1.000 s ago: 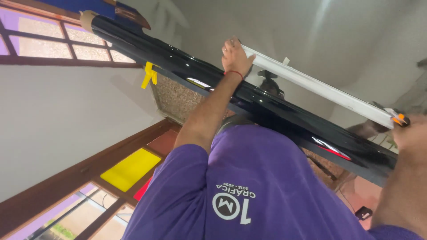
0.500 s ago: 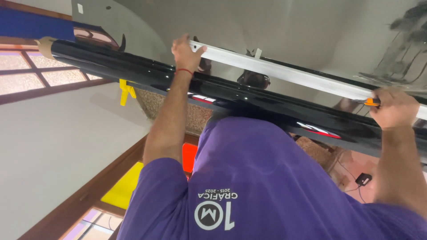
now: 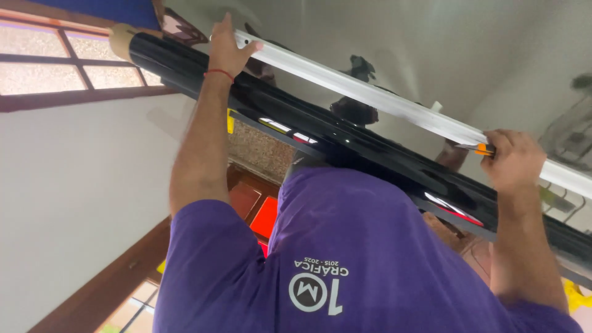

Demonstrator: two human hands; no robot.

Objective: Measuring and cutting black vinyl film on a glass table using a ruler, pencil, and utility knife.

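My left hand (image 3: 227,52) presses down on the near end of a long white metal straightedge (image 3: 382,102), with a red cord around its wrist. The straightedge lies across a pale glossy sheet (image 3: 370,43). Along it, my right hand (image 3: 515,161) is closed around an orange-tipped utility knife (image 3: 483,148) held against the straightedge's edge. A long glossy black roll of film (image 3: 320,126) with a cardboard core end (image 3: 121,38) runs just below both hands, parallel to the straightedge. My purple shirt (image 3: 345,259) fills the lower frame.
A wood-framed window with frosted panes (image 3: 55,68) sits at the upper left above a white wall (image 3: 74,203). Brown wood trim (image 3: 105,290) and red and yellow panels (image 3: 265,217) show lower down. A speckled stone surface (image 3: 262,151) lies under the roll.
The view has swung, so the roll and straightedge now sit lower and more to the right. Both hands stay on the straightedge, the right one still gripping the knife.
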